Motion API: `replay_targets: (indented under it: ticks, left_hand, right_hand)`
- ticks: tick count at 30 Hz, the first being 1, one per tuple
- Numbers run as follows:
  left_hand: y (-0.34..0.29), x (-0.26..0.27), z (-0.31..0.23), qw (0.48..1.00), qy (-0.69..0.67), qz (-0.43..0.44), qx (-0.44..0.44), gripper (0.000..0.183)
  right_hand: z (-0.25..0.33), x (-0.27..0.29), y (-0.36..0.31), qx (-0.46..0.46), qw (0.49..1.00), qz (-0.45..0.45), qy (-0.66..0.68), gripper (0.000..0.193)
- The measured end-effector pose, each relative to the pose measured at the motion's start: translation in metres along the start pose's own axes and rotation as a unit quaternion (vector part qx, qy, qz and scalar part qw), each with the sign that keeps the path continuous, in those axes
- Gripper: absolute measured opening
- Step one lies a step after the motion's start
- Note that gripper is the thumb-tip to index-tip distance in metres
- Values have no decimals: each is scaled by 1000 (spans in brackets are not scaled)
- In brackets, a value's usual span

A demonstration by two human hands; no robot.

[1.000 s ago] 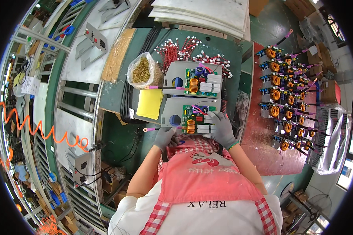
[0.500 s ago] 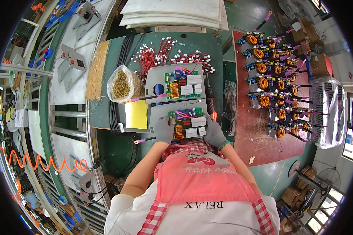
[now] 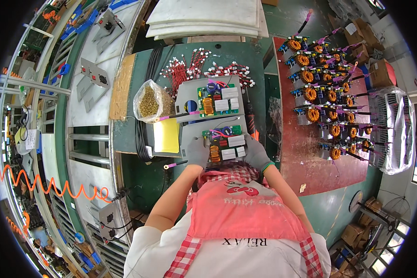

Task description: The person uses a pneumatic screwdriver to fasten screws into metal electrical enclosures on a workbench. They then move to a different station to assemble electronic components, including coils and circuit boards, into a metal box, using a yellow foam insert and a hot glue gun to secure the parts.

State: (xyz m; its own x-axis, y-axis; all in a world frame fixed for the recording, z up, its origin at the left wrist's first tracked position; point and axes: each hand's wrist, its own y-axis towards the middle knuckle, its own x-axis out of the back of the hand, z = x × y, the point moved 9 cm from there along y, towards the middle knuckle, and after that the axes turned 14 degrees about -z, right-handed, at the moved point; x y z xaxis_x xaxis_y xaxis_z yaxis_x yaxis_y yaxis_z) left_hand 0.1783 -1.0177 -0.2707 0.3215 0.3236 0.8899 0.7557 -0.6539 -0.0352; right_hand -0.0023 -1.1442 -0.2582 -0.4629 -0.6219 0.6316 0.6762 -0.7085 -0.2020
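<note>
A green circuit board with white blocks, a copper-coloured coil and pink wires is held close to my apron over the near grey metal plate. My grey-gloved left hand is closed on its left edge. On the opposite edge, my gloved right hand grips too, the fingertips partly hidden. A short black cable with a purple sleeve and ring terminal sticks out beside my left wrist. Just beyond, a similar second board rests on another grey metal plate.
Left of the plates are a bag of brass-coloured small parts and a yellow sheet. Red wire bundles with white connectors lie farther back. On the right, a red-brown table carries rows of finished-looking coil boards. A roller conveyor runs along the left.
The whole view has shifted slightly, so the scene sits a little farther right. Both hands keep their grip on the near circuit board, with little visible movement.
</note>
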Motion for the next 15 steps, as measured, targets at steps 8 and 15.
replay_targets:
  ticks: [8,15]
  left_hand:
    - [21,36,24,997,58,40,17,31]
    - [78,132,72,984,108,-142,0,24]
  right_hand:
    - [3,39,-22,46,985,-152,71,77]
    - [-119,-9,-98,-242,913,-16,327,31]
